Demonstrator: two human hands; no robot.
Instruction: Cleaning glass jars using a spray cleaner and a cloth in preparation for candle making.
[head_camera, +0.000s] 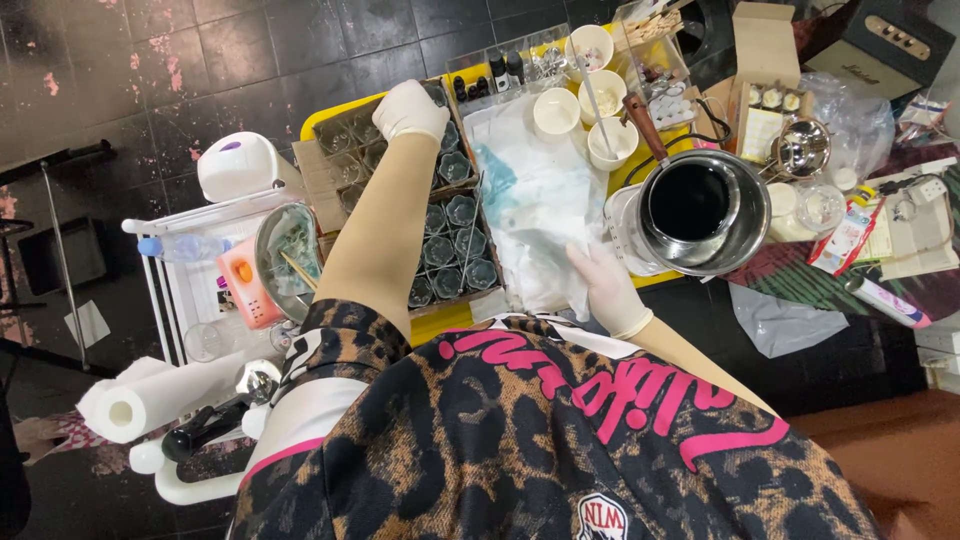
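Head view: cardboard tray (330, 180) of small dark glass jars (450, 245) partly hidden behind left forearm, contents hard to make out. Left hand (410, 108), in white glove, curled over far jars, fingers bent, grip unclear. Right hand (608, 285), gloved, fingers closed on crinkled clear plastic sheet (535, 195) beside tray on yellow table (320, 122). Steel pot (692, 210) of dark liquid just right; white cups (580, 100) beyond.

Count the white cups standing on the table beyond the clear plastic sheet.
3. One white cup stands nearest the plastic sheet, one right of it, one closer to the metal pot. Another pale cup farther back may also count.
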